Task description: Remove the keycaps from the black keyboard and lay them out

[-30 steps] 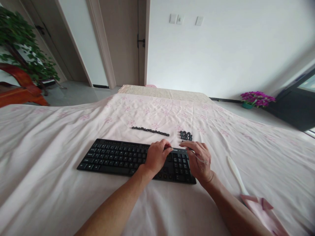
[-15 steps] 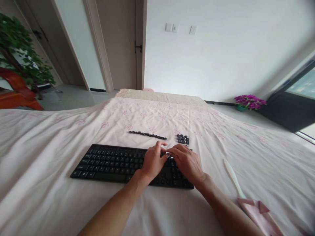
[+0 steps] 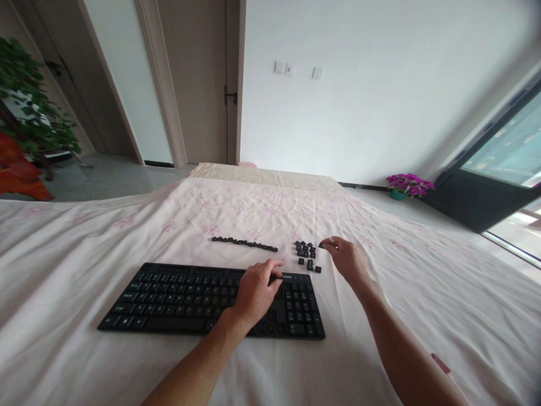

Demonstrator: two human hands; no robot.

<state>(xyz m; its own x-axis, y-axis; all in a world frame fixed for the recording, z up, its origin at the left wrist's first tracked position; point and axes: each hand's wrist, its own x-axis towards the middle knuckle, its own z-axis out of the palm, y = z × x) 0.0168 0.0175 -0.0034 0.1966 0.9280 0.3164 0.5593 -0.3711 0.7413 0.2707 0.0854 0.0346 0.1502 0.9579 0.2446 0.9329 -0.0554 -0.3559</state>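
Observation:
A black keyboard (image 3: 177, 323) lies on a pale flowered cloth (image 3: 169, 372). My left hand (image 3: 257, 293) rests over its right-centre part, thumb and fingers curled close together near the top edge; whether they pinch anything is hidden. Off the keyboard's upper right, my right hand (image 3: 349, 260) pinches a small black keycap (image 3: 322, 245) and a thin wire tool (image 3: 330, 240). Just left of it is a cluster of loose keycaps (image 3: 305, 254). A long row of small keycaps (image 3: 245, 243) lies beyond the keyboard. Some key places below my left hand show no caps.
A small pink item (image 3: 440, 363) shows beside my right forearm. Beyond the cloth are a white wall (image 3: 359, 113), doors, a green plant (image 3: 38, 113) and an orange wooden chair (image 3: 21, 169) at left, and purple flowers (image 3: 409, 184) at right.
My right hand has moved away from my left hand, up and right beyond the keyboard, with a keycap now in its fingers. My left hand stays over the keyboard. The view has shifted slightly.

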